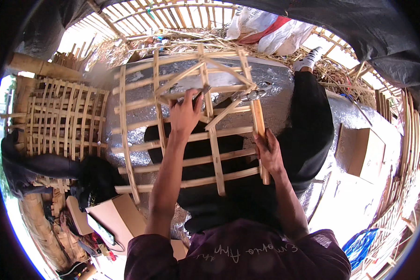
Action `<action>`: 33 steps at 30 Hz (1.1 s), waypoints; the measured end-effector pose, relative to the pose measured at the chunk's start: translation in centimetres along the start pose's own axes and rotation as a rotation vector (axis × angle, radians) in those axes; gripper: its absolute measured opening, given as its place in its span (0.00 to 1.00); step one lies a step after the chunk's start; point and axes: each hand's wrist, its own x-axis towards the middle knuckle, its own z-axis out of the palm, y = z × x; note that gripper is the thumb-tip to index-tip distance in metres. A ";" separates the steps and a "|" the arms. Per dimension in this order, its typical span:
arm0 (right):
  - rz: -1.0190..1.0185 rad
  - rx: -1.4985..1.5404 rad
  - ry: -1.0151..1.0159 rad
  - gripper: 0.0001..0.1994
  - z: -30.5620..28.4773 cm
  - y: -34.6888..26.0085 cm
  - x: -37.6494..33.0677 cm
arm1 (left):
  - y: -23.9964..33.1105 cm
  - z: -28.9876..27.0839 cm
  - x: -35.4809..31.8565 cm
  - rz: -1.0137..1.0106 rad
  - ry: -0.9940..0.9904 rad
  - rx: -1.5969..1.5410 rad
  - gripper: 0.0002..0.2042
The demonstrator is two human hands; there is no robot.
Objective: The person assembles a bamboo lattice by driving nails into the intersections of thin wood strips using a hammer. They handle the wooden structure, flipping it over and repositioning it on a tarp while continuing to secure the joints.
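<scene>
Your left hand (185,114) pinches a small tool (201,92) at the bamboo frame's (140,122) centre joint, while your right hand (268,151) clasps its near-upright right rail.

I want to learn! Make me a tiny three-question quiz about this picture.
1. True or false: the left hand rests on the pale wooden slat lattice frame.
2. Which hand grips the wooden handle of the metal-headed hammer? A) left B) right
3. Fill in: the shiny surface under the frame is a silver ____ sheet.

Key: 1 true. 2 B. 3 foil.
</scene>
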 end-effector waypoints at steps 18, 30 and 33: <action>0.111 0.353 0.395 0.11 0.6 5.2 7.1 | 1.7 14.0 8.9 0.163 -0.215 0.146 0.11; -0.017 0.174 0.530 0.10 0.0 3.9 8.9 | 4.7 11.6 11.5 -0.053 -0.787 0.218 0.28; -0.042 0.163 0.556 0.11 0.0 5.5 9.9 | 5.5 12.6 11.1 -0.168 -0.835 0.273 0.31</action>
